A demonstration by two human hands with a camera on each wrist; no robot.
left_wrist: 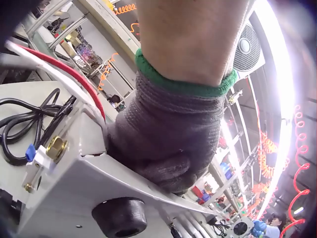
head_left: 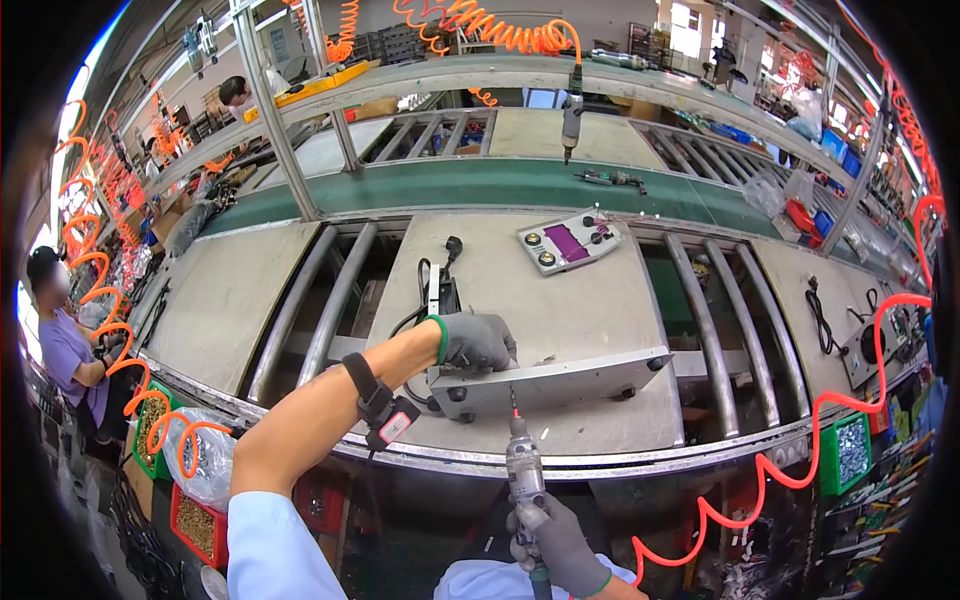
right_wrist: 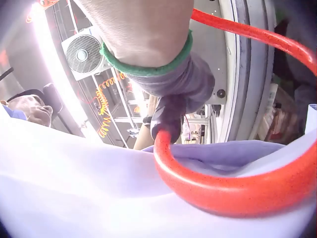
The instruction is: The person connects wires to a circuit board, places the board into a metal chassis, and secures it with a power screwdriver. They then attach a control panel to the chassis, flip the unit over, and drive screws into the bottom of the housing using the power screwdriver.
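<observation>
A grey metal case (head_left: 560,380) stands on the bench, its panel with black rubber feet facing me. My left hand (head_left: 478,342), in a grey glove with a green cuff, grips the case's upper edge. Close up in the left wrist view, the gloved hand (left_wrist: 166,134) bends over that edge, above a black rubber foot (left_wrist: 120,217). My right hand (head_left: 560,548) holds a pneumatic screwdriver (head_left: 524,468) upright, its bit right at the lower edge of the panel. In the right wrist view a red air hose (right_wrist: 223,196) runs from below the gloved right hand (right_wrist: 181,94).
A control panel with a purple display (head_left: 568,246) lies behind the case, near a black power cord (head_left: 453,248). Metal rollers (head_left: 708,330) flank the board. Another screwdriver (head_left: 571,118) hangs overhead. Screw bins (head_left: 198,525) stand at lower left; a coiled red hose (head_left: 760,470) crosses the right.
</observation>
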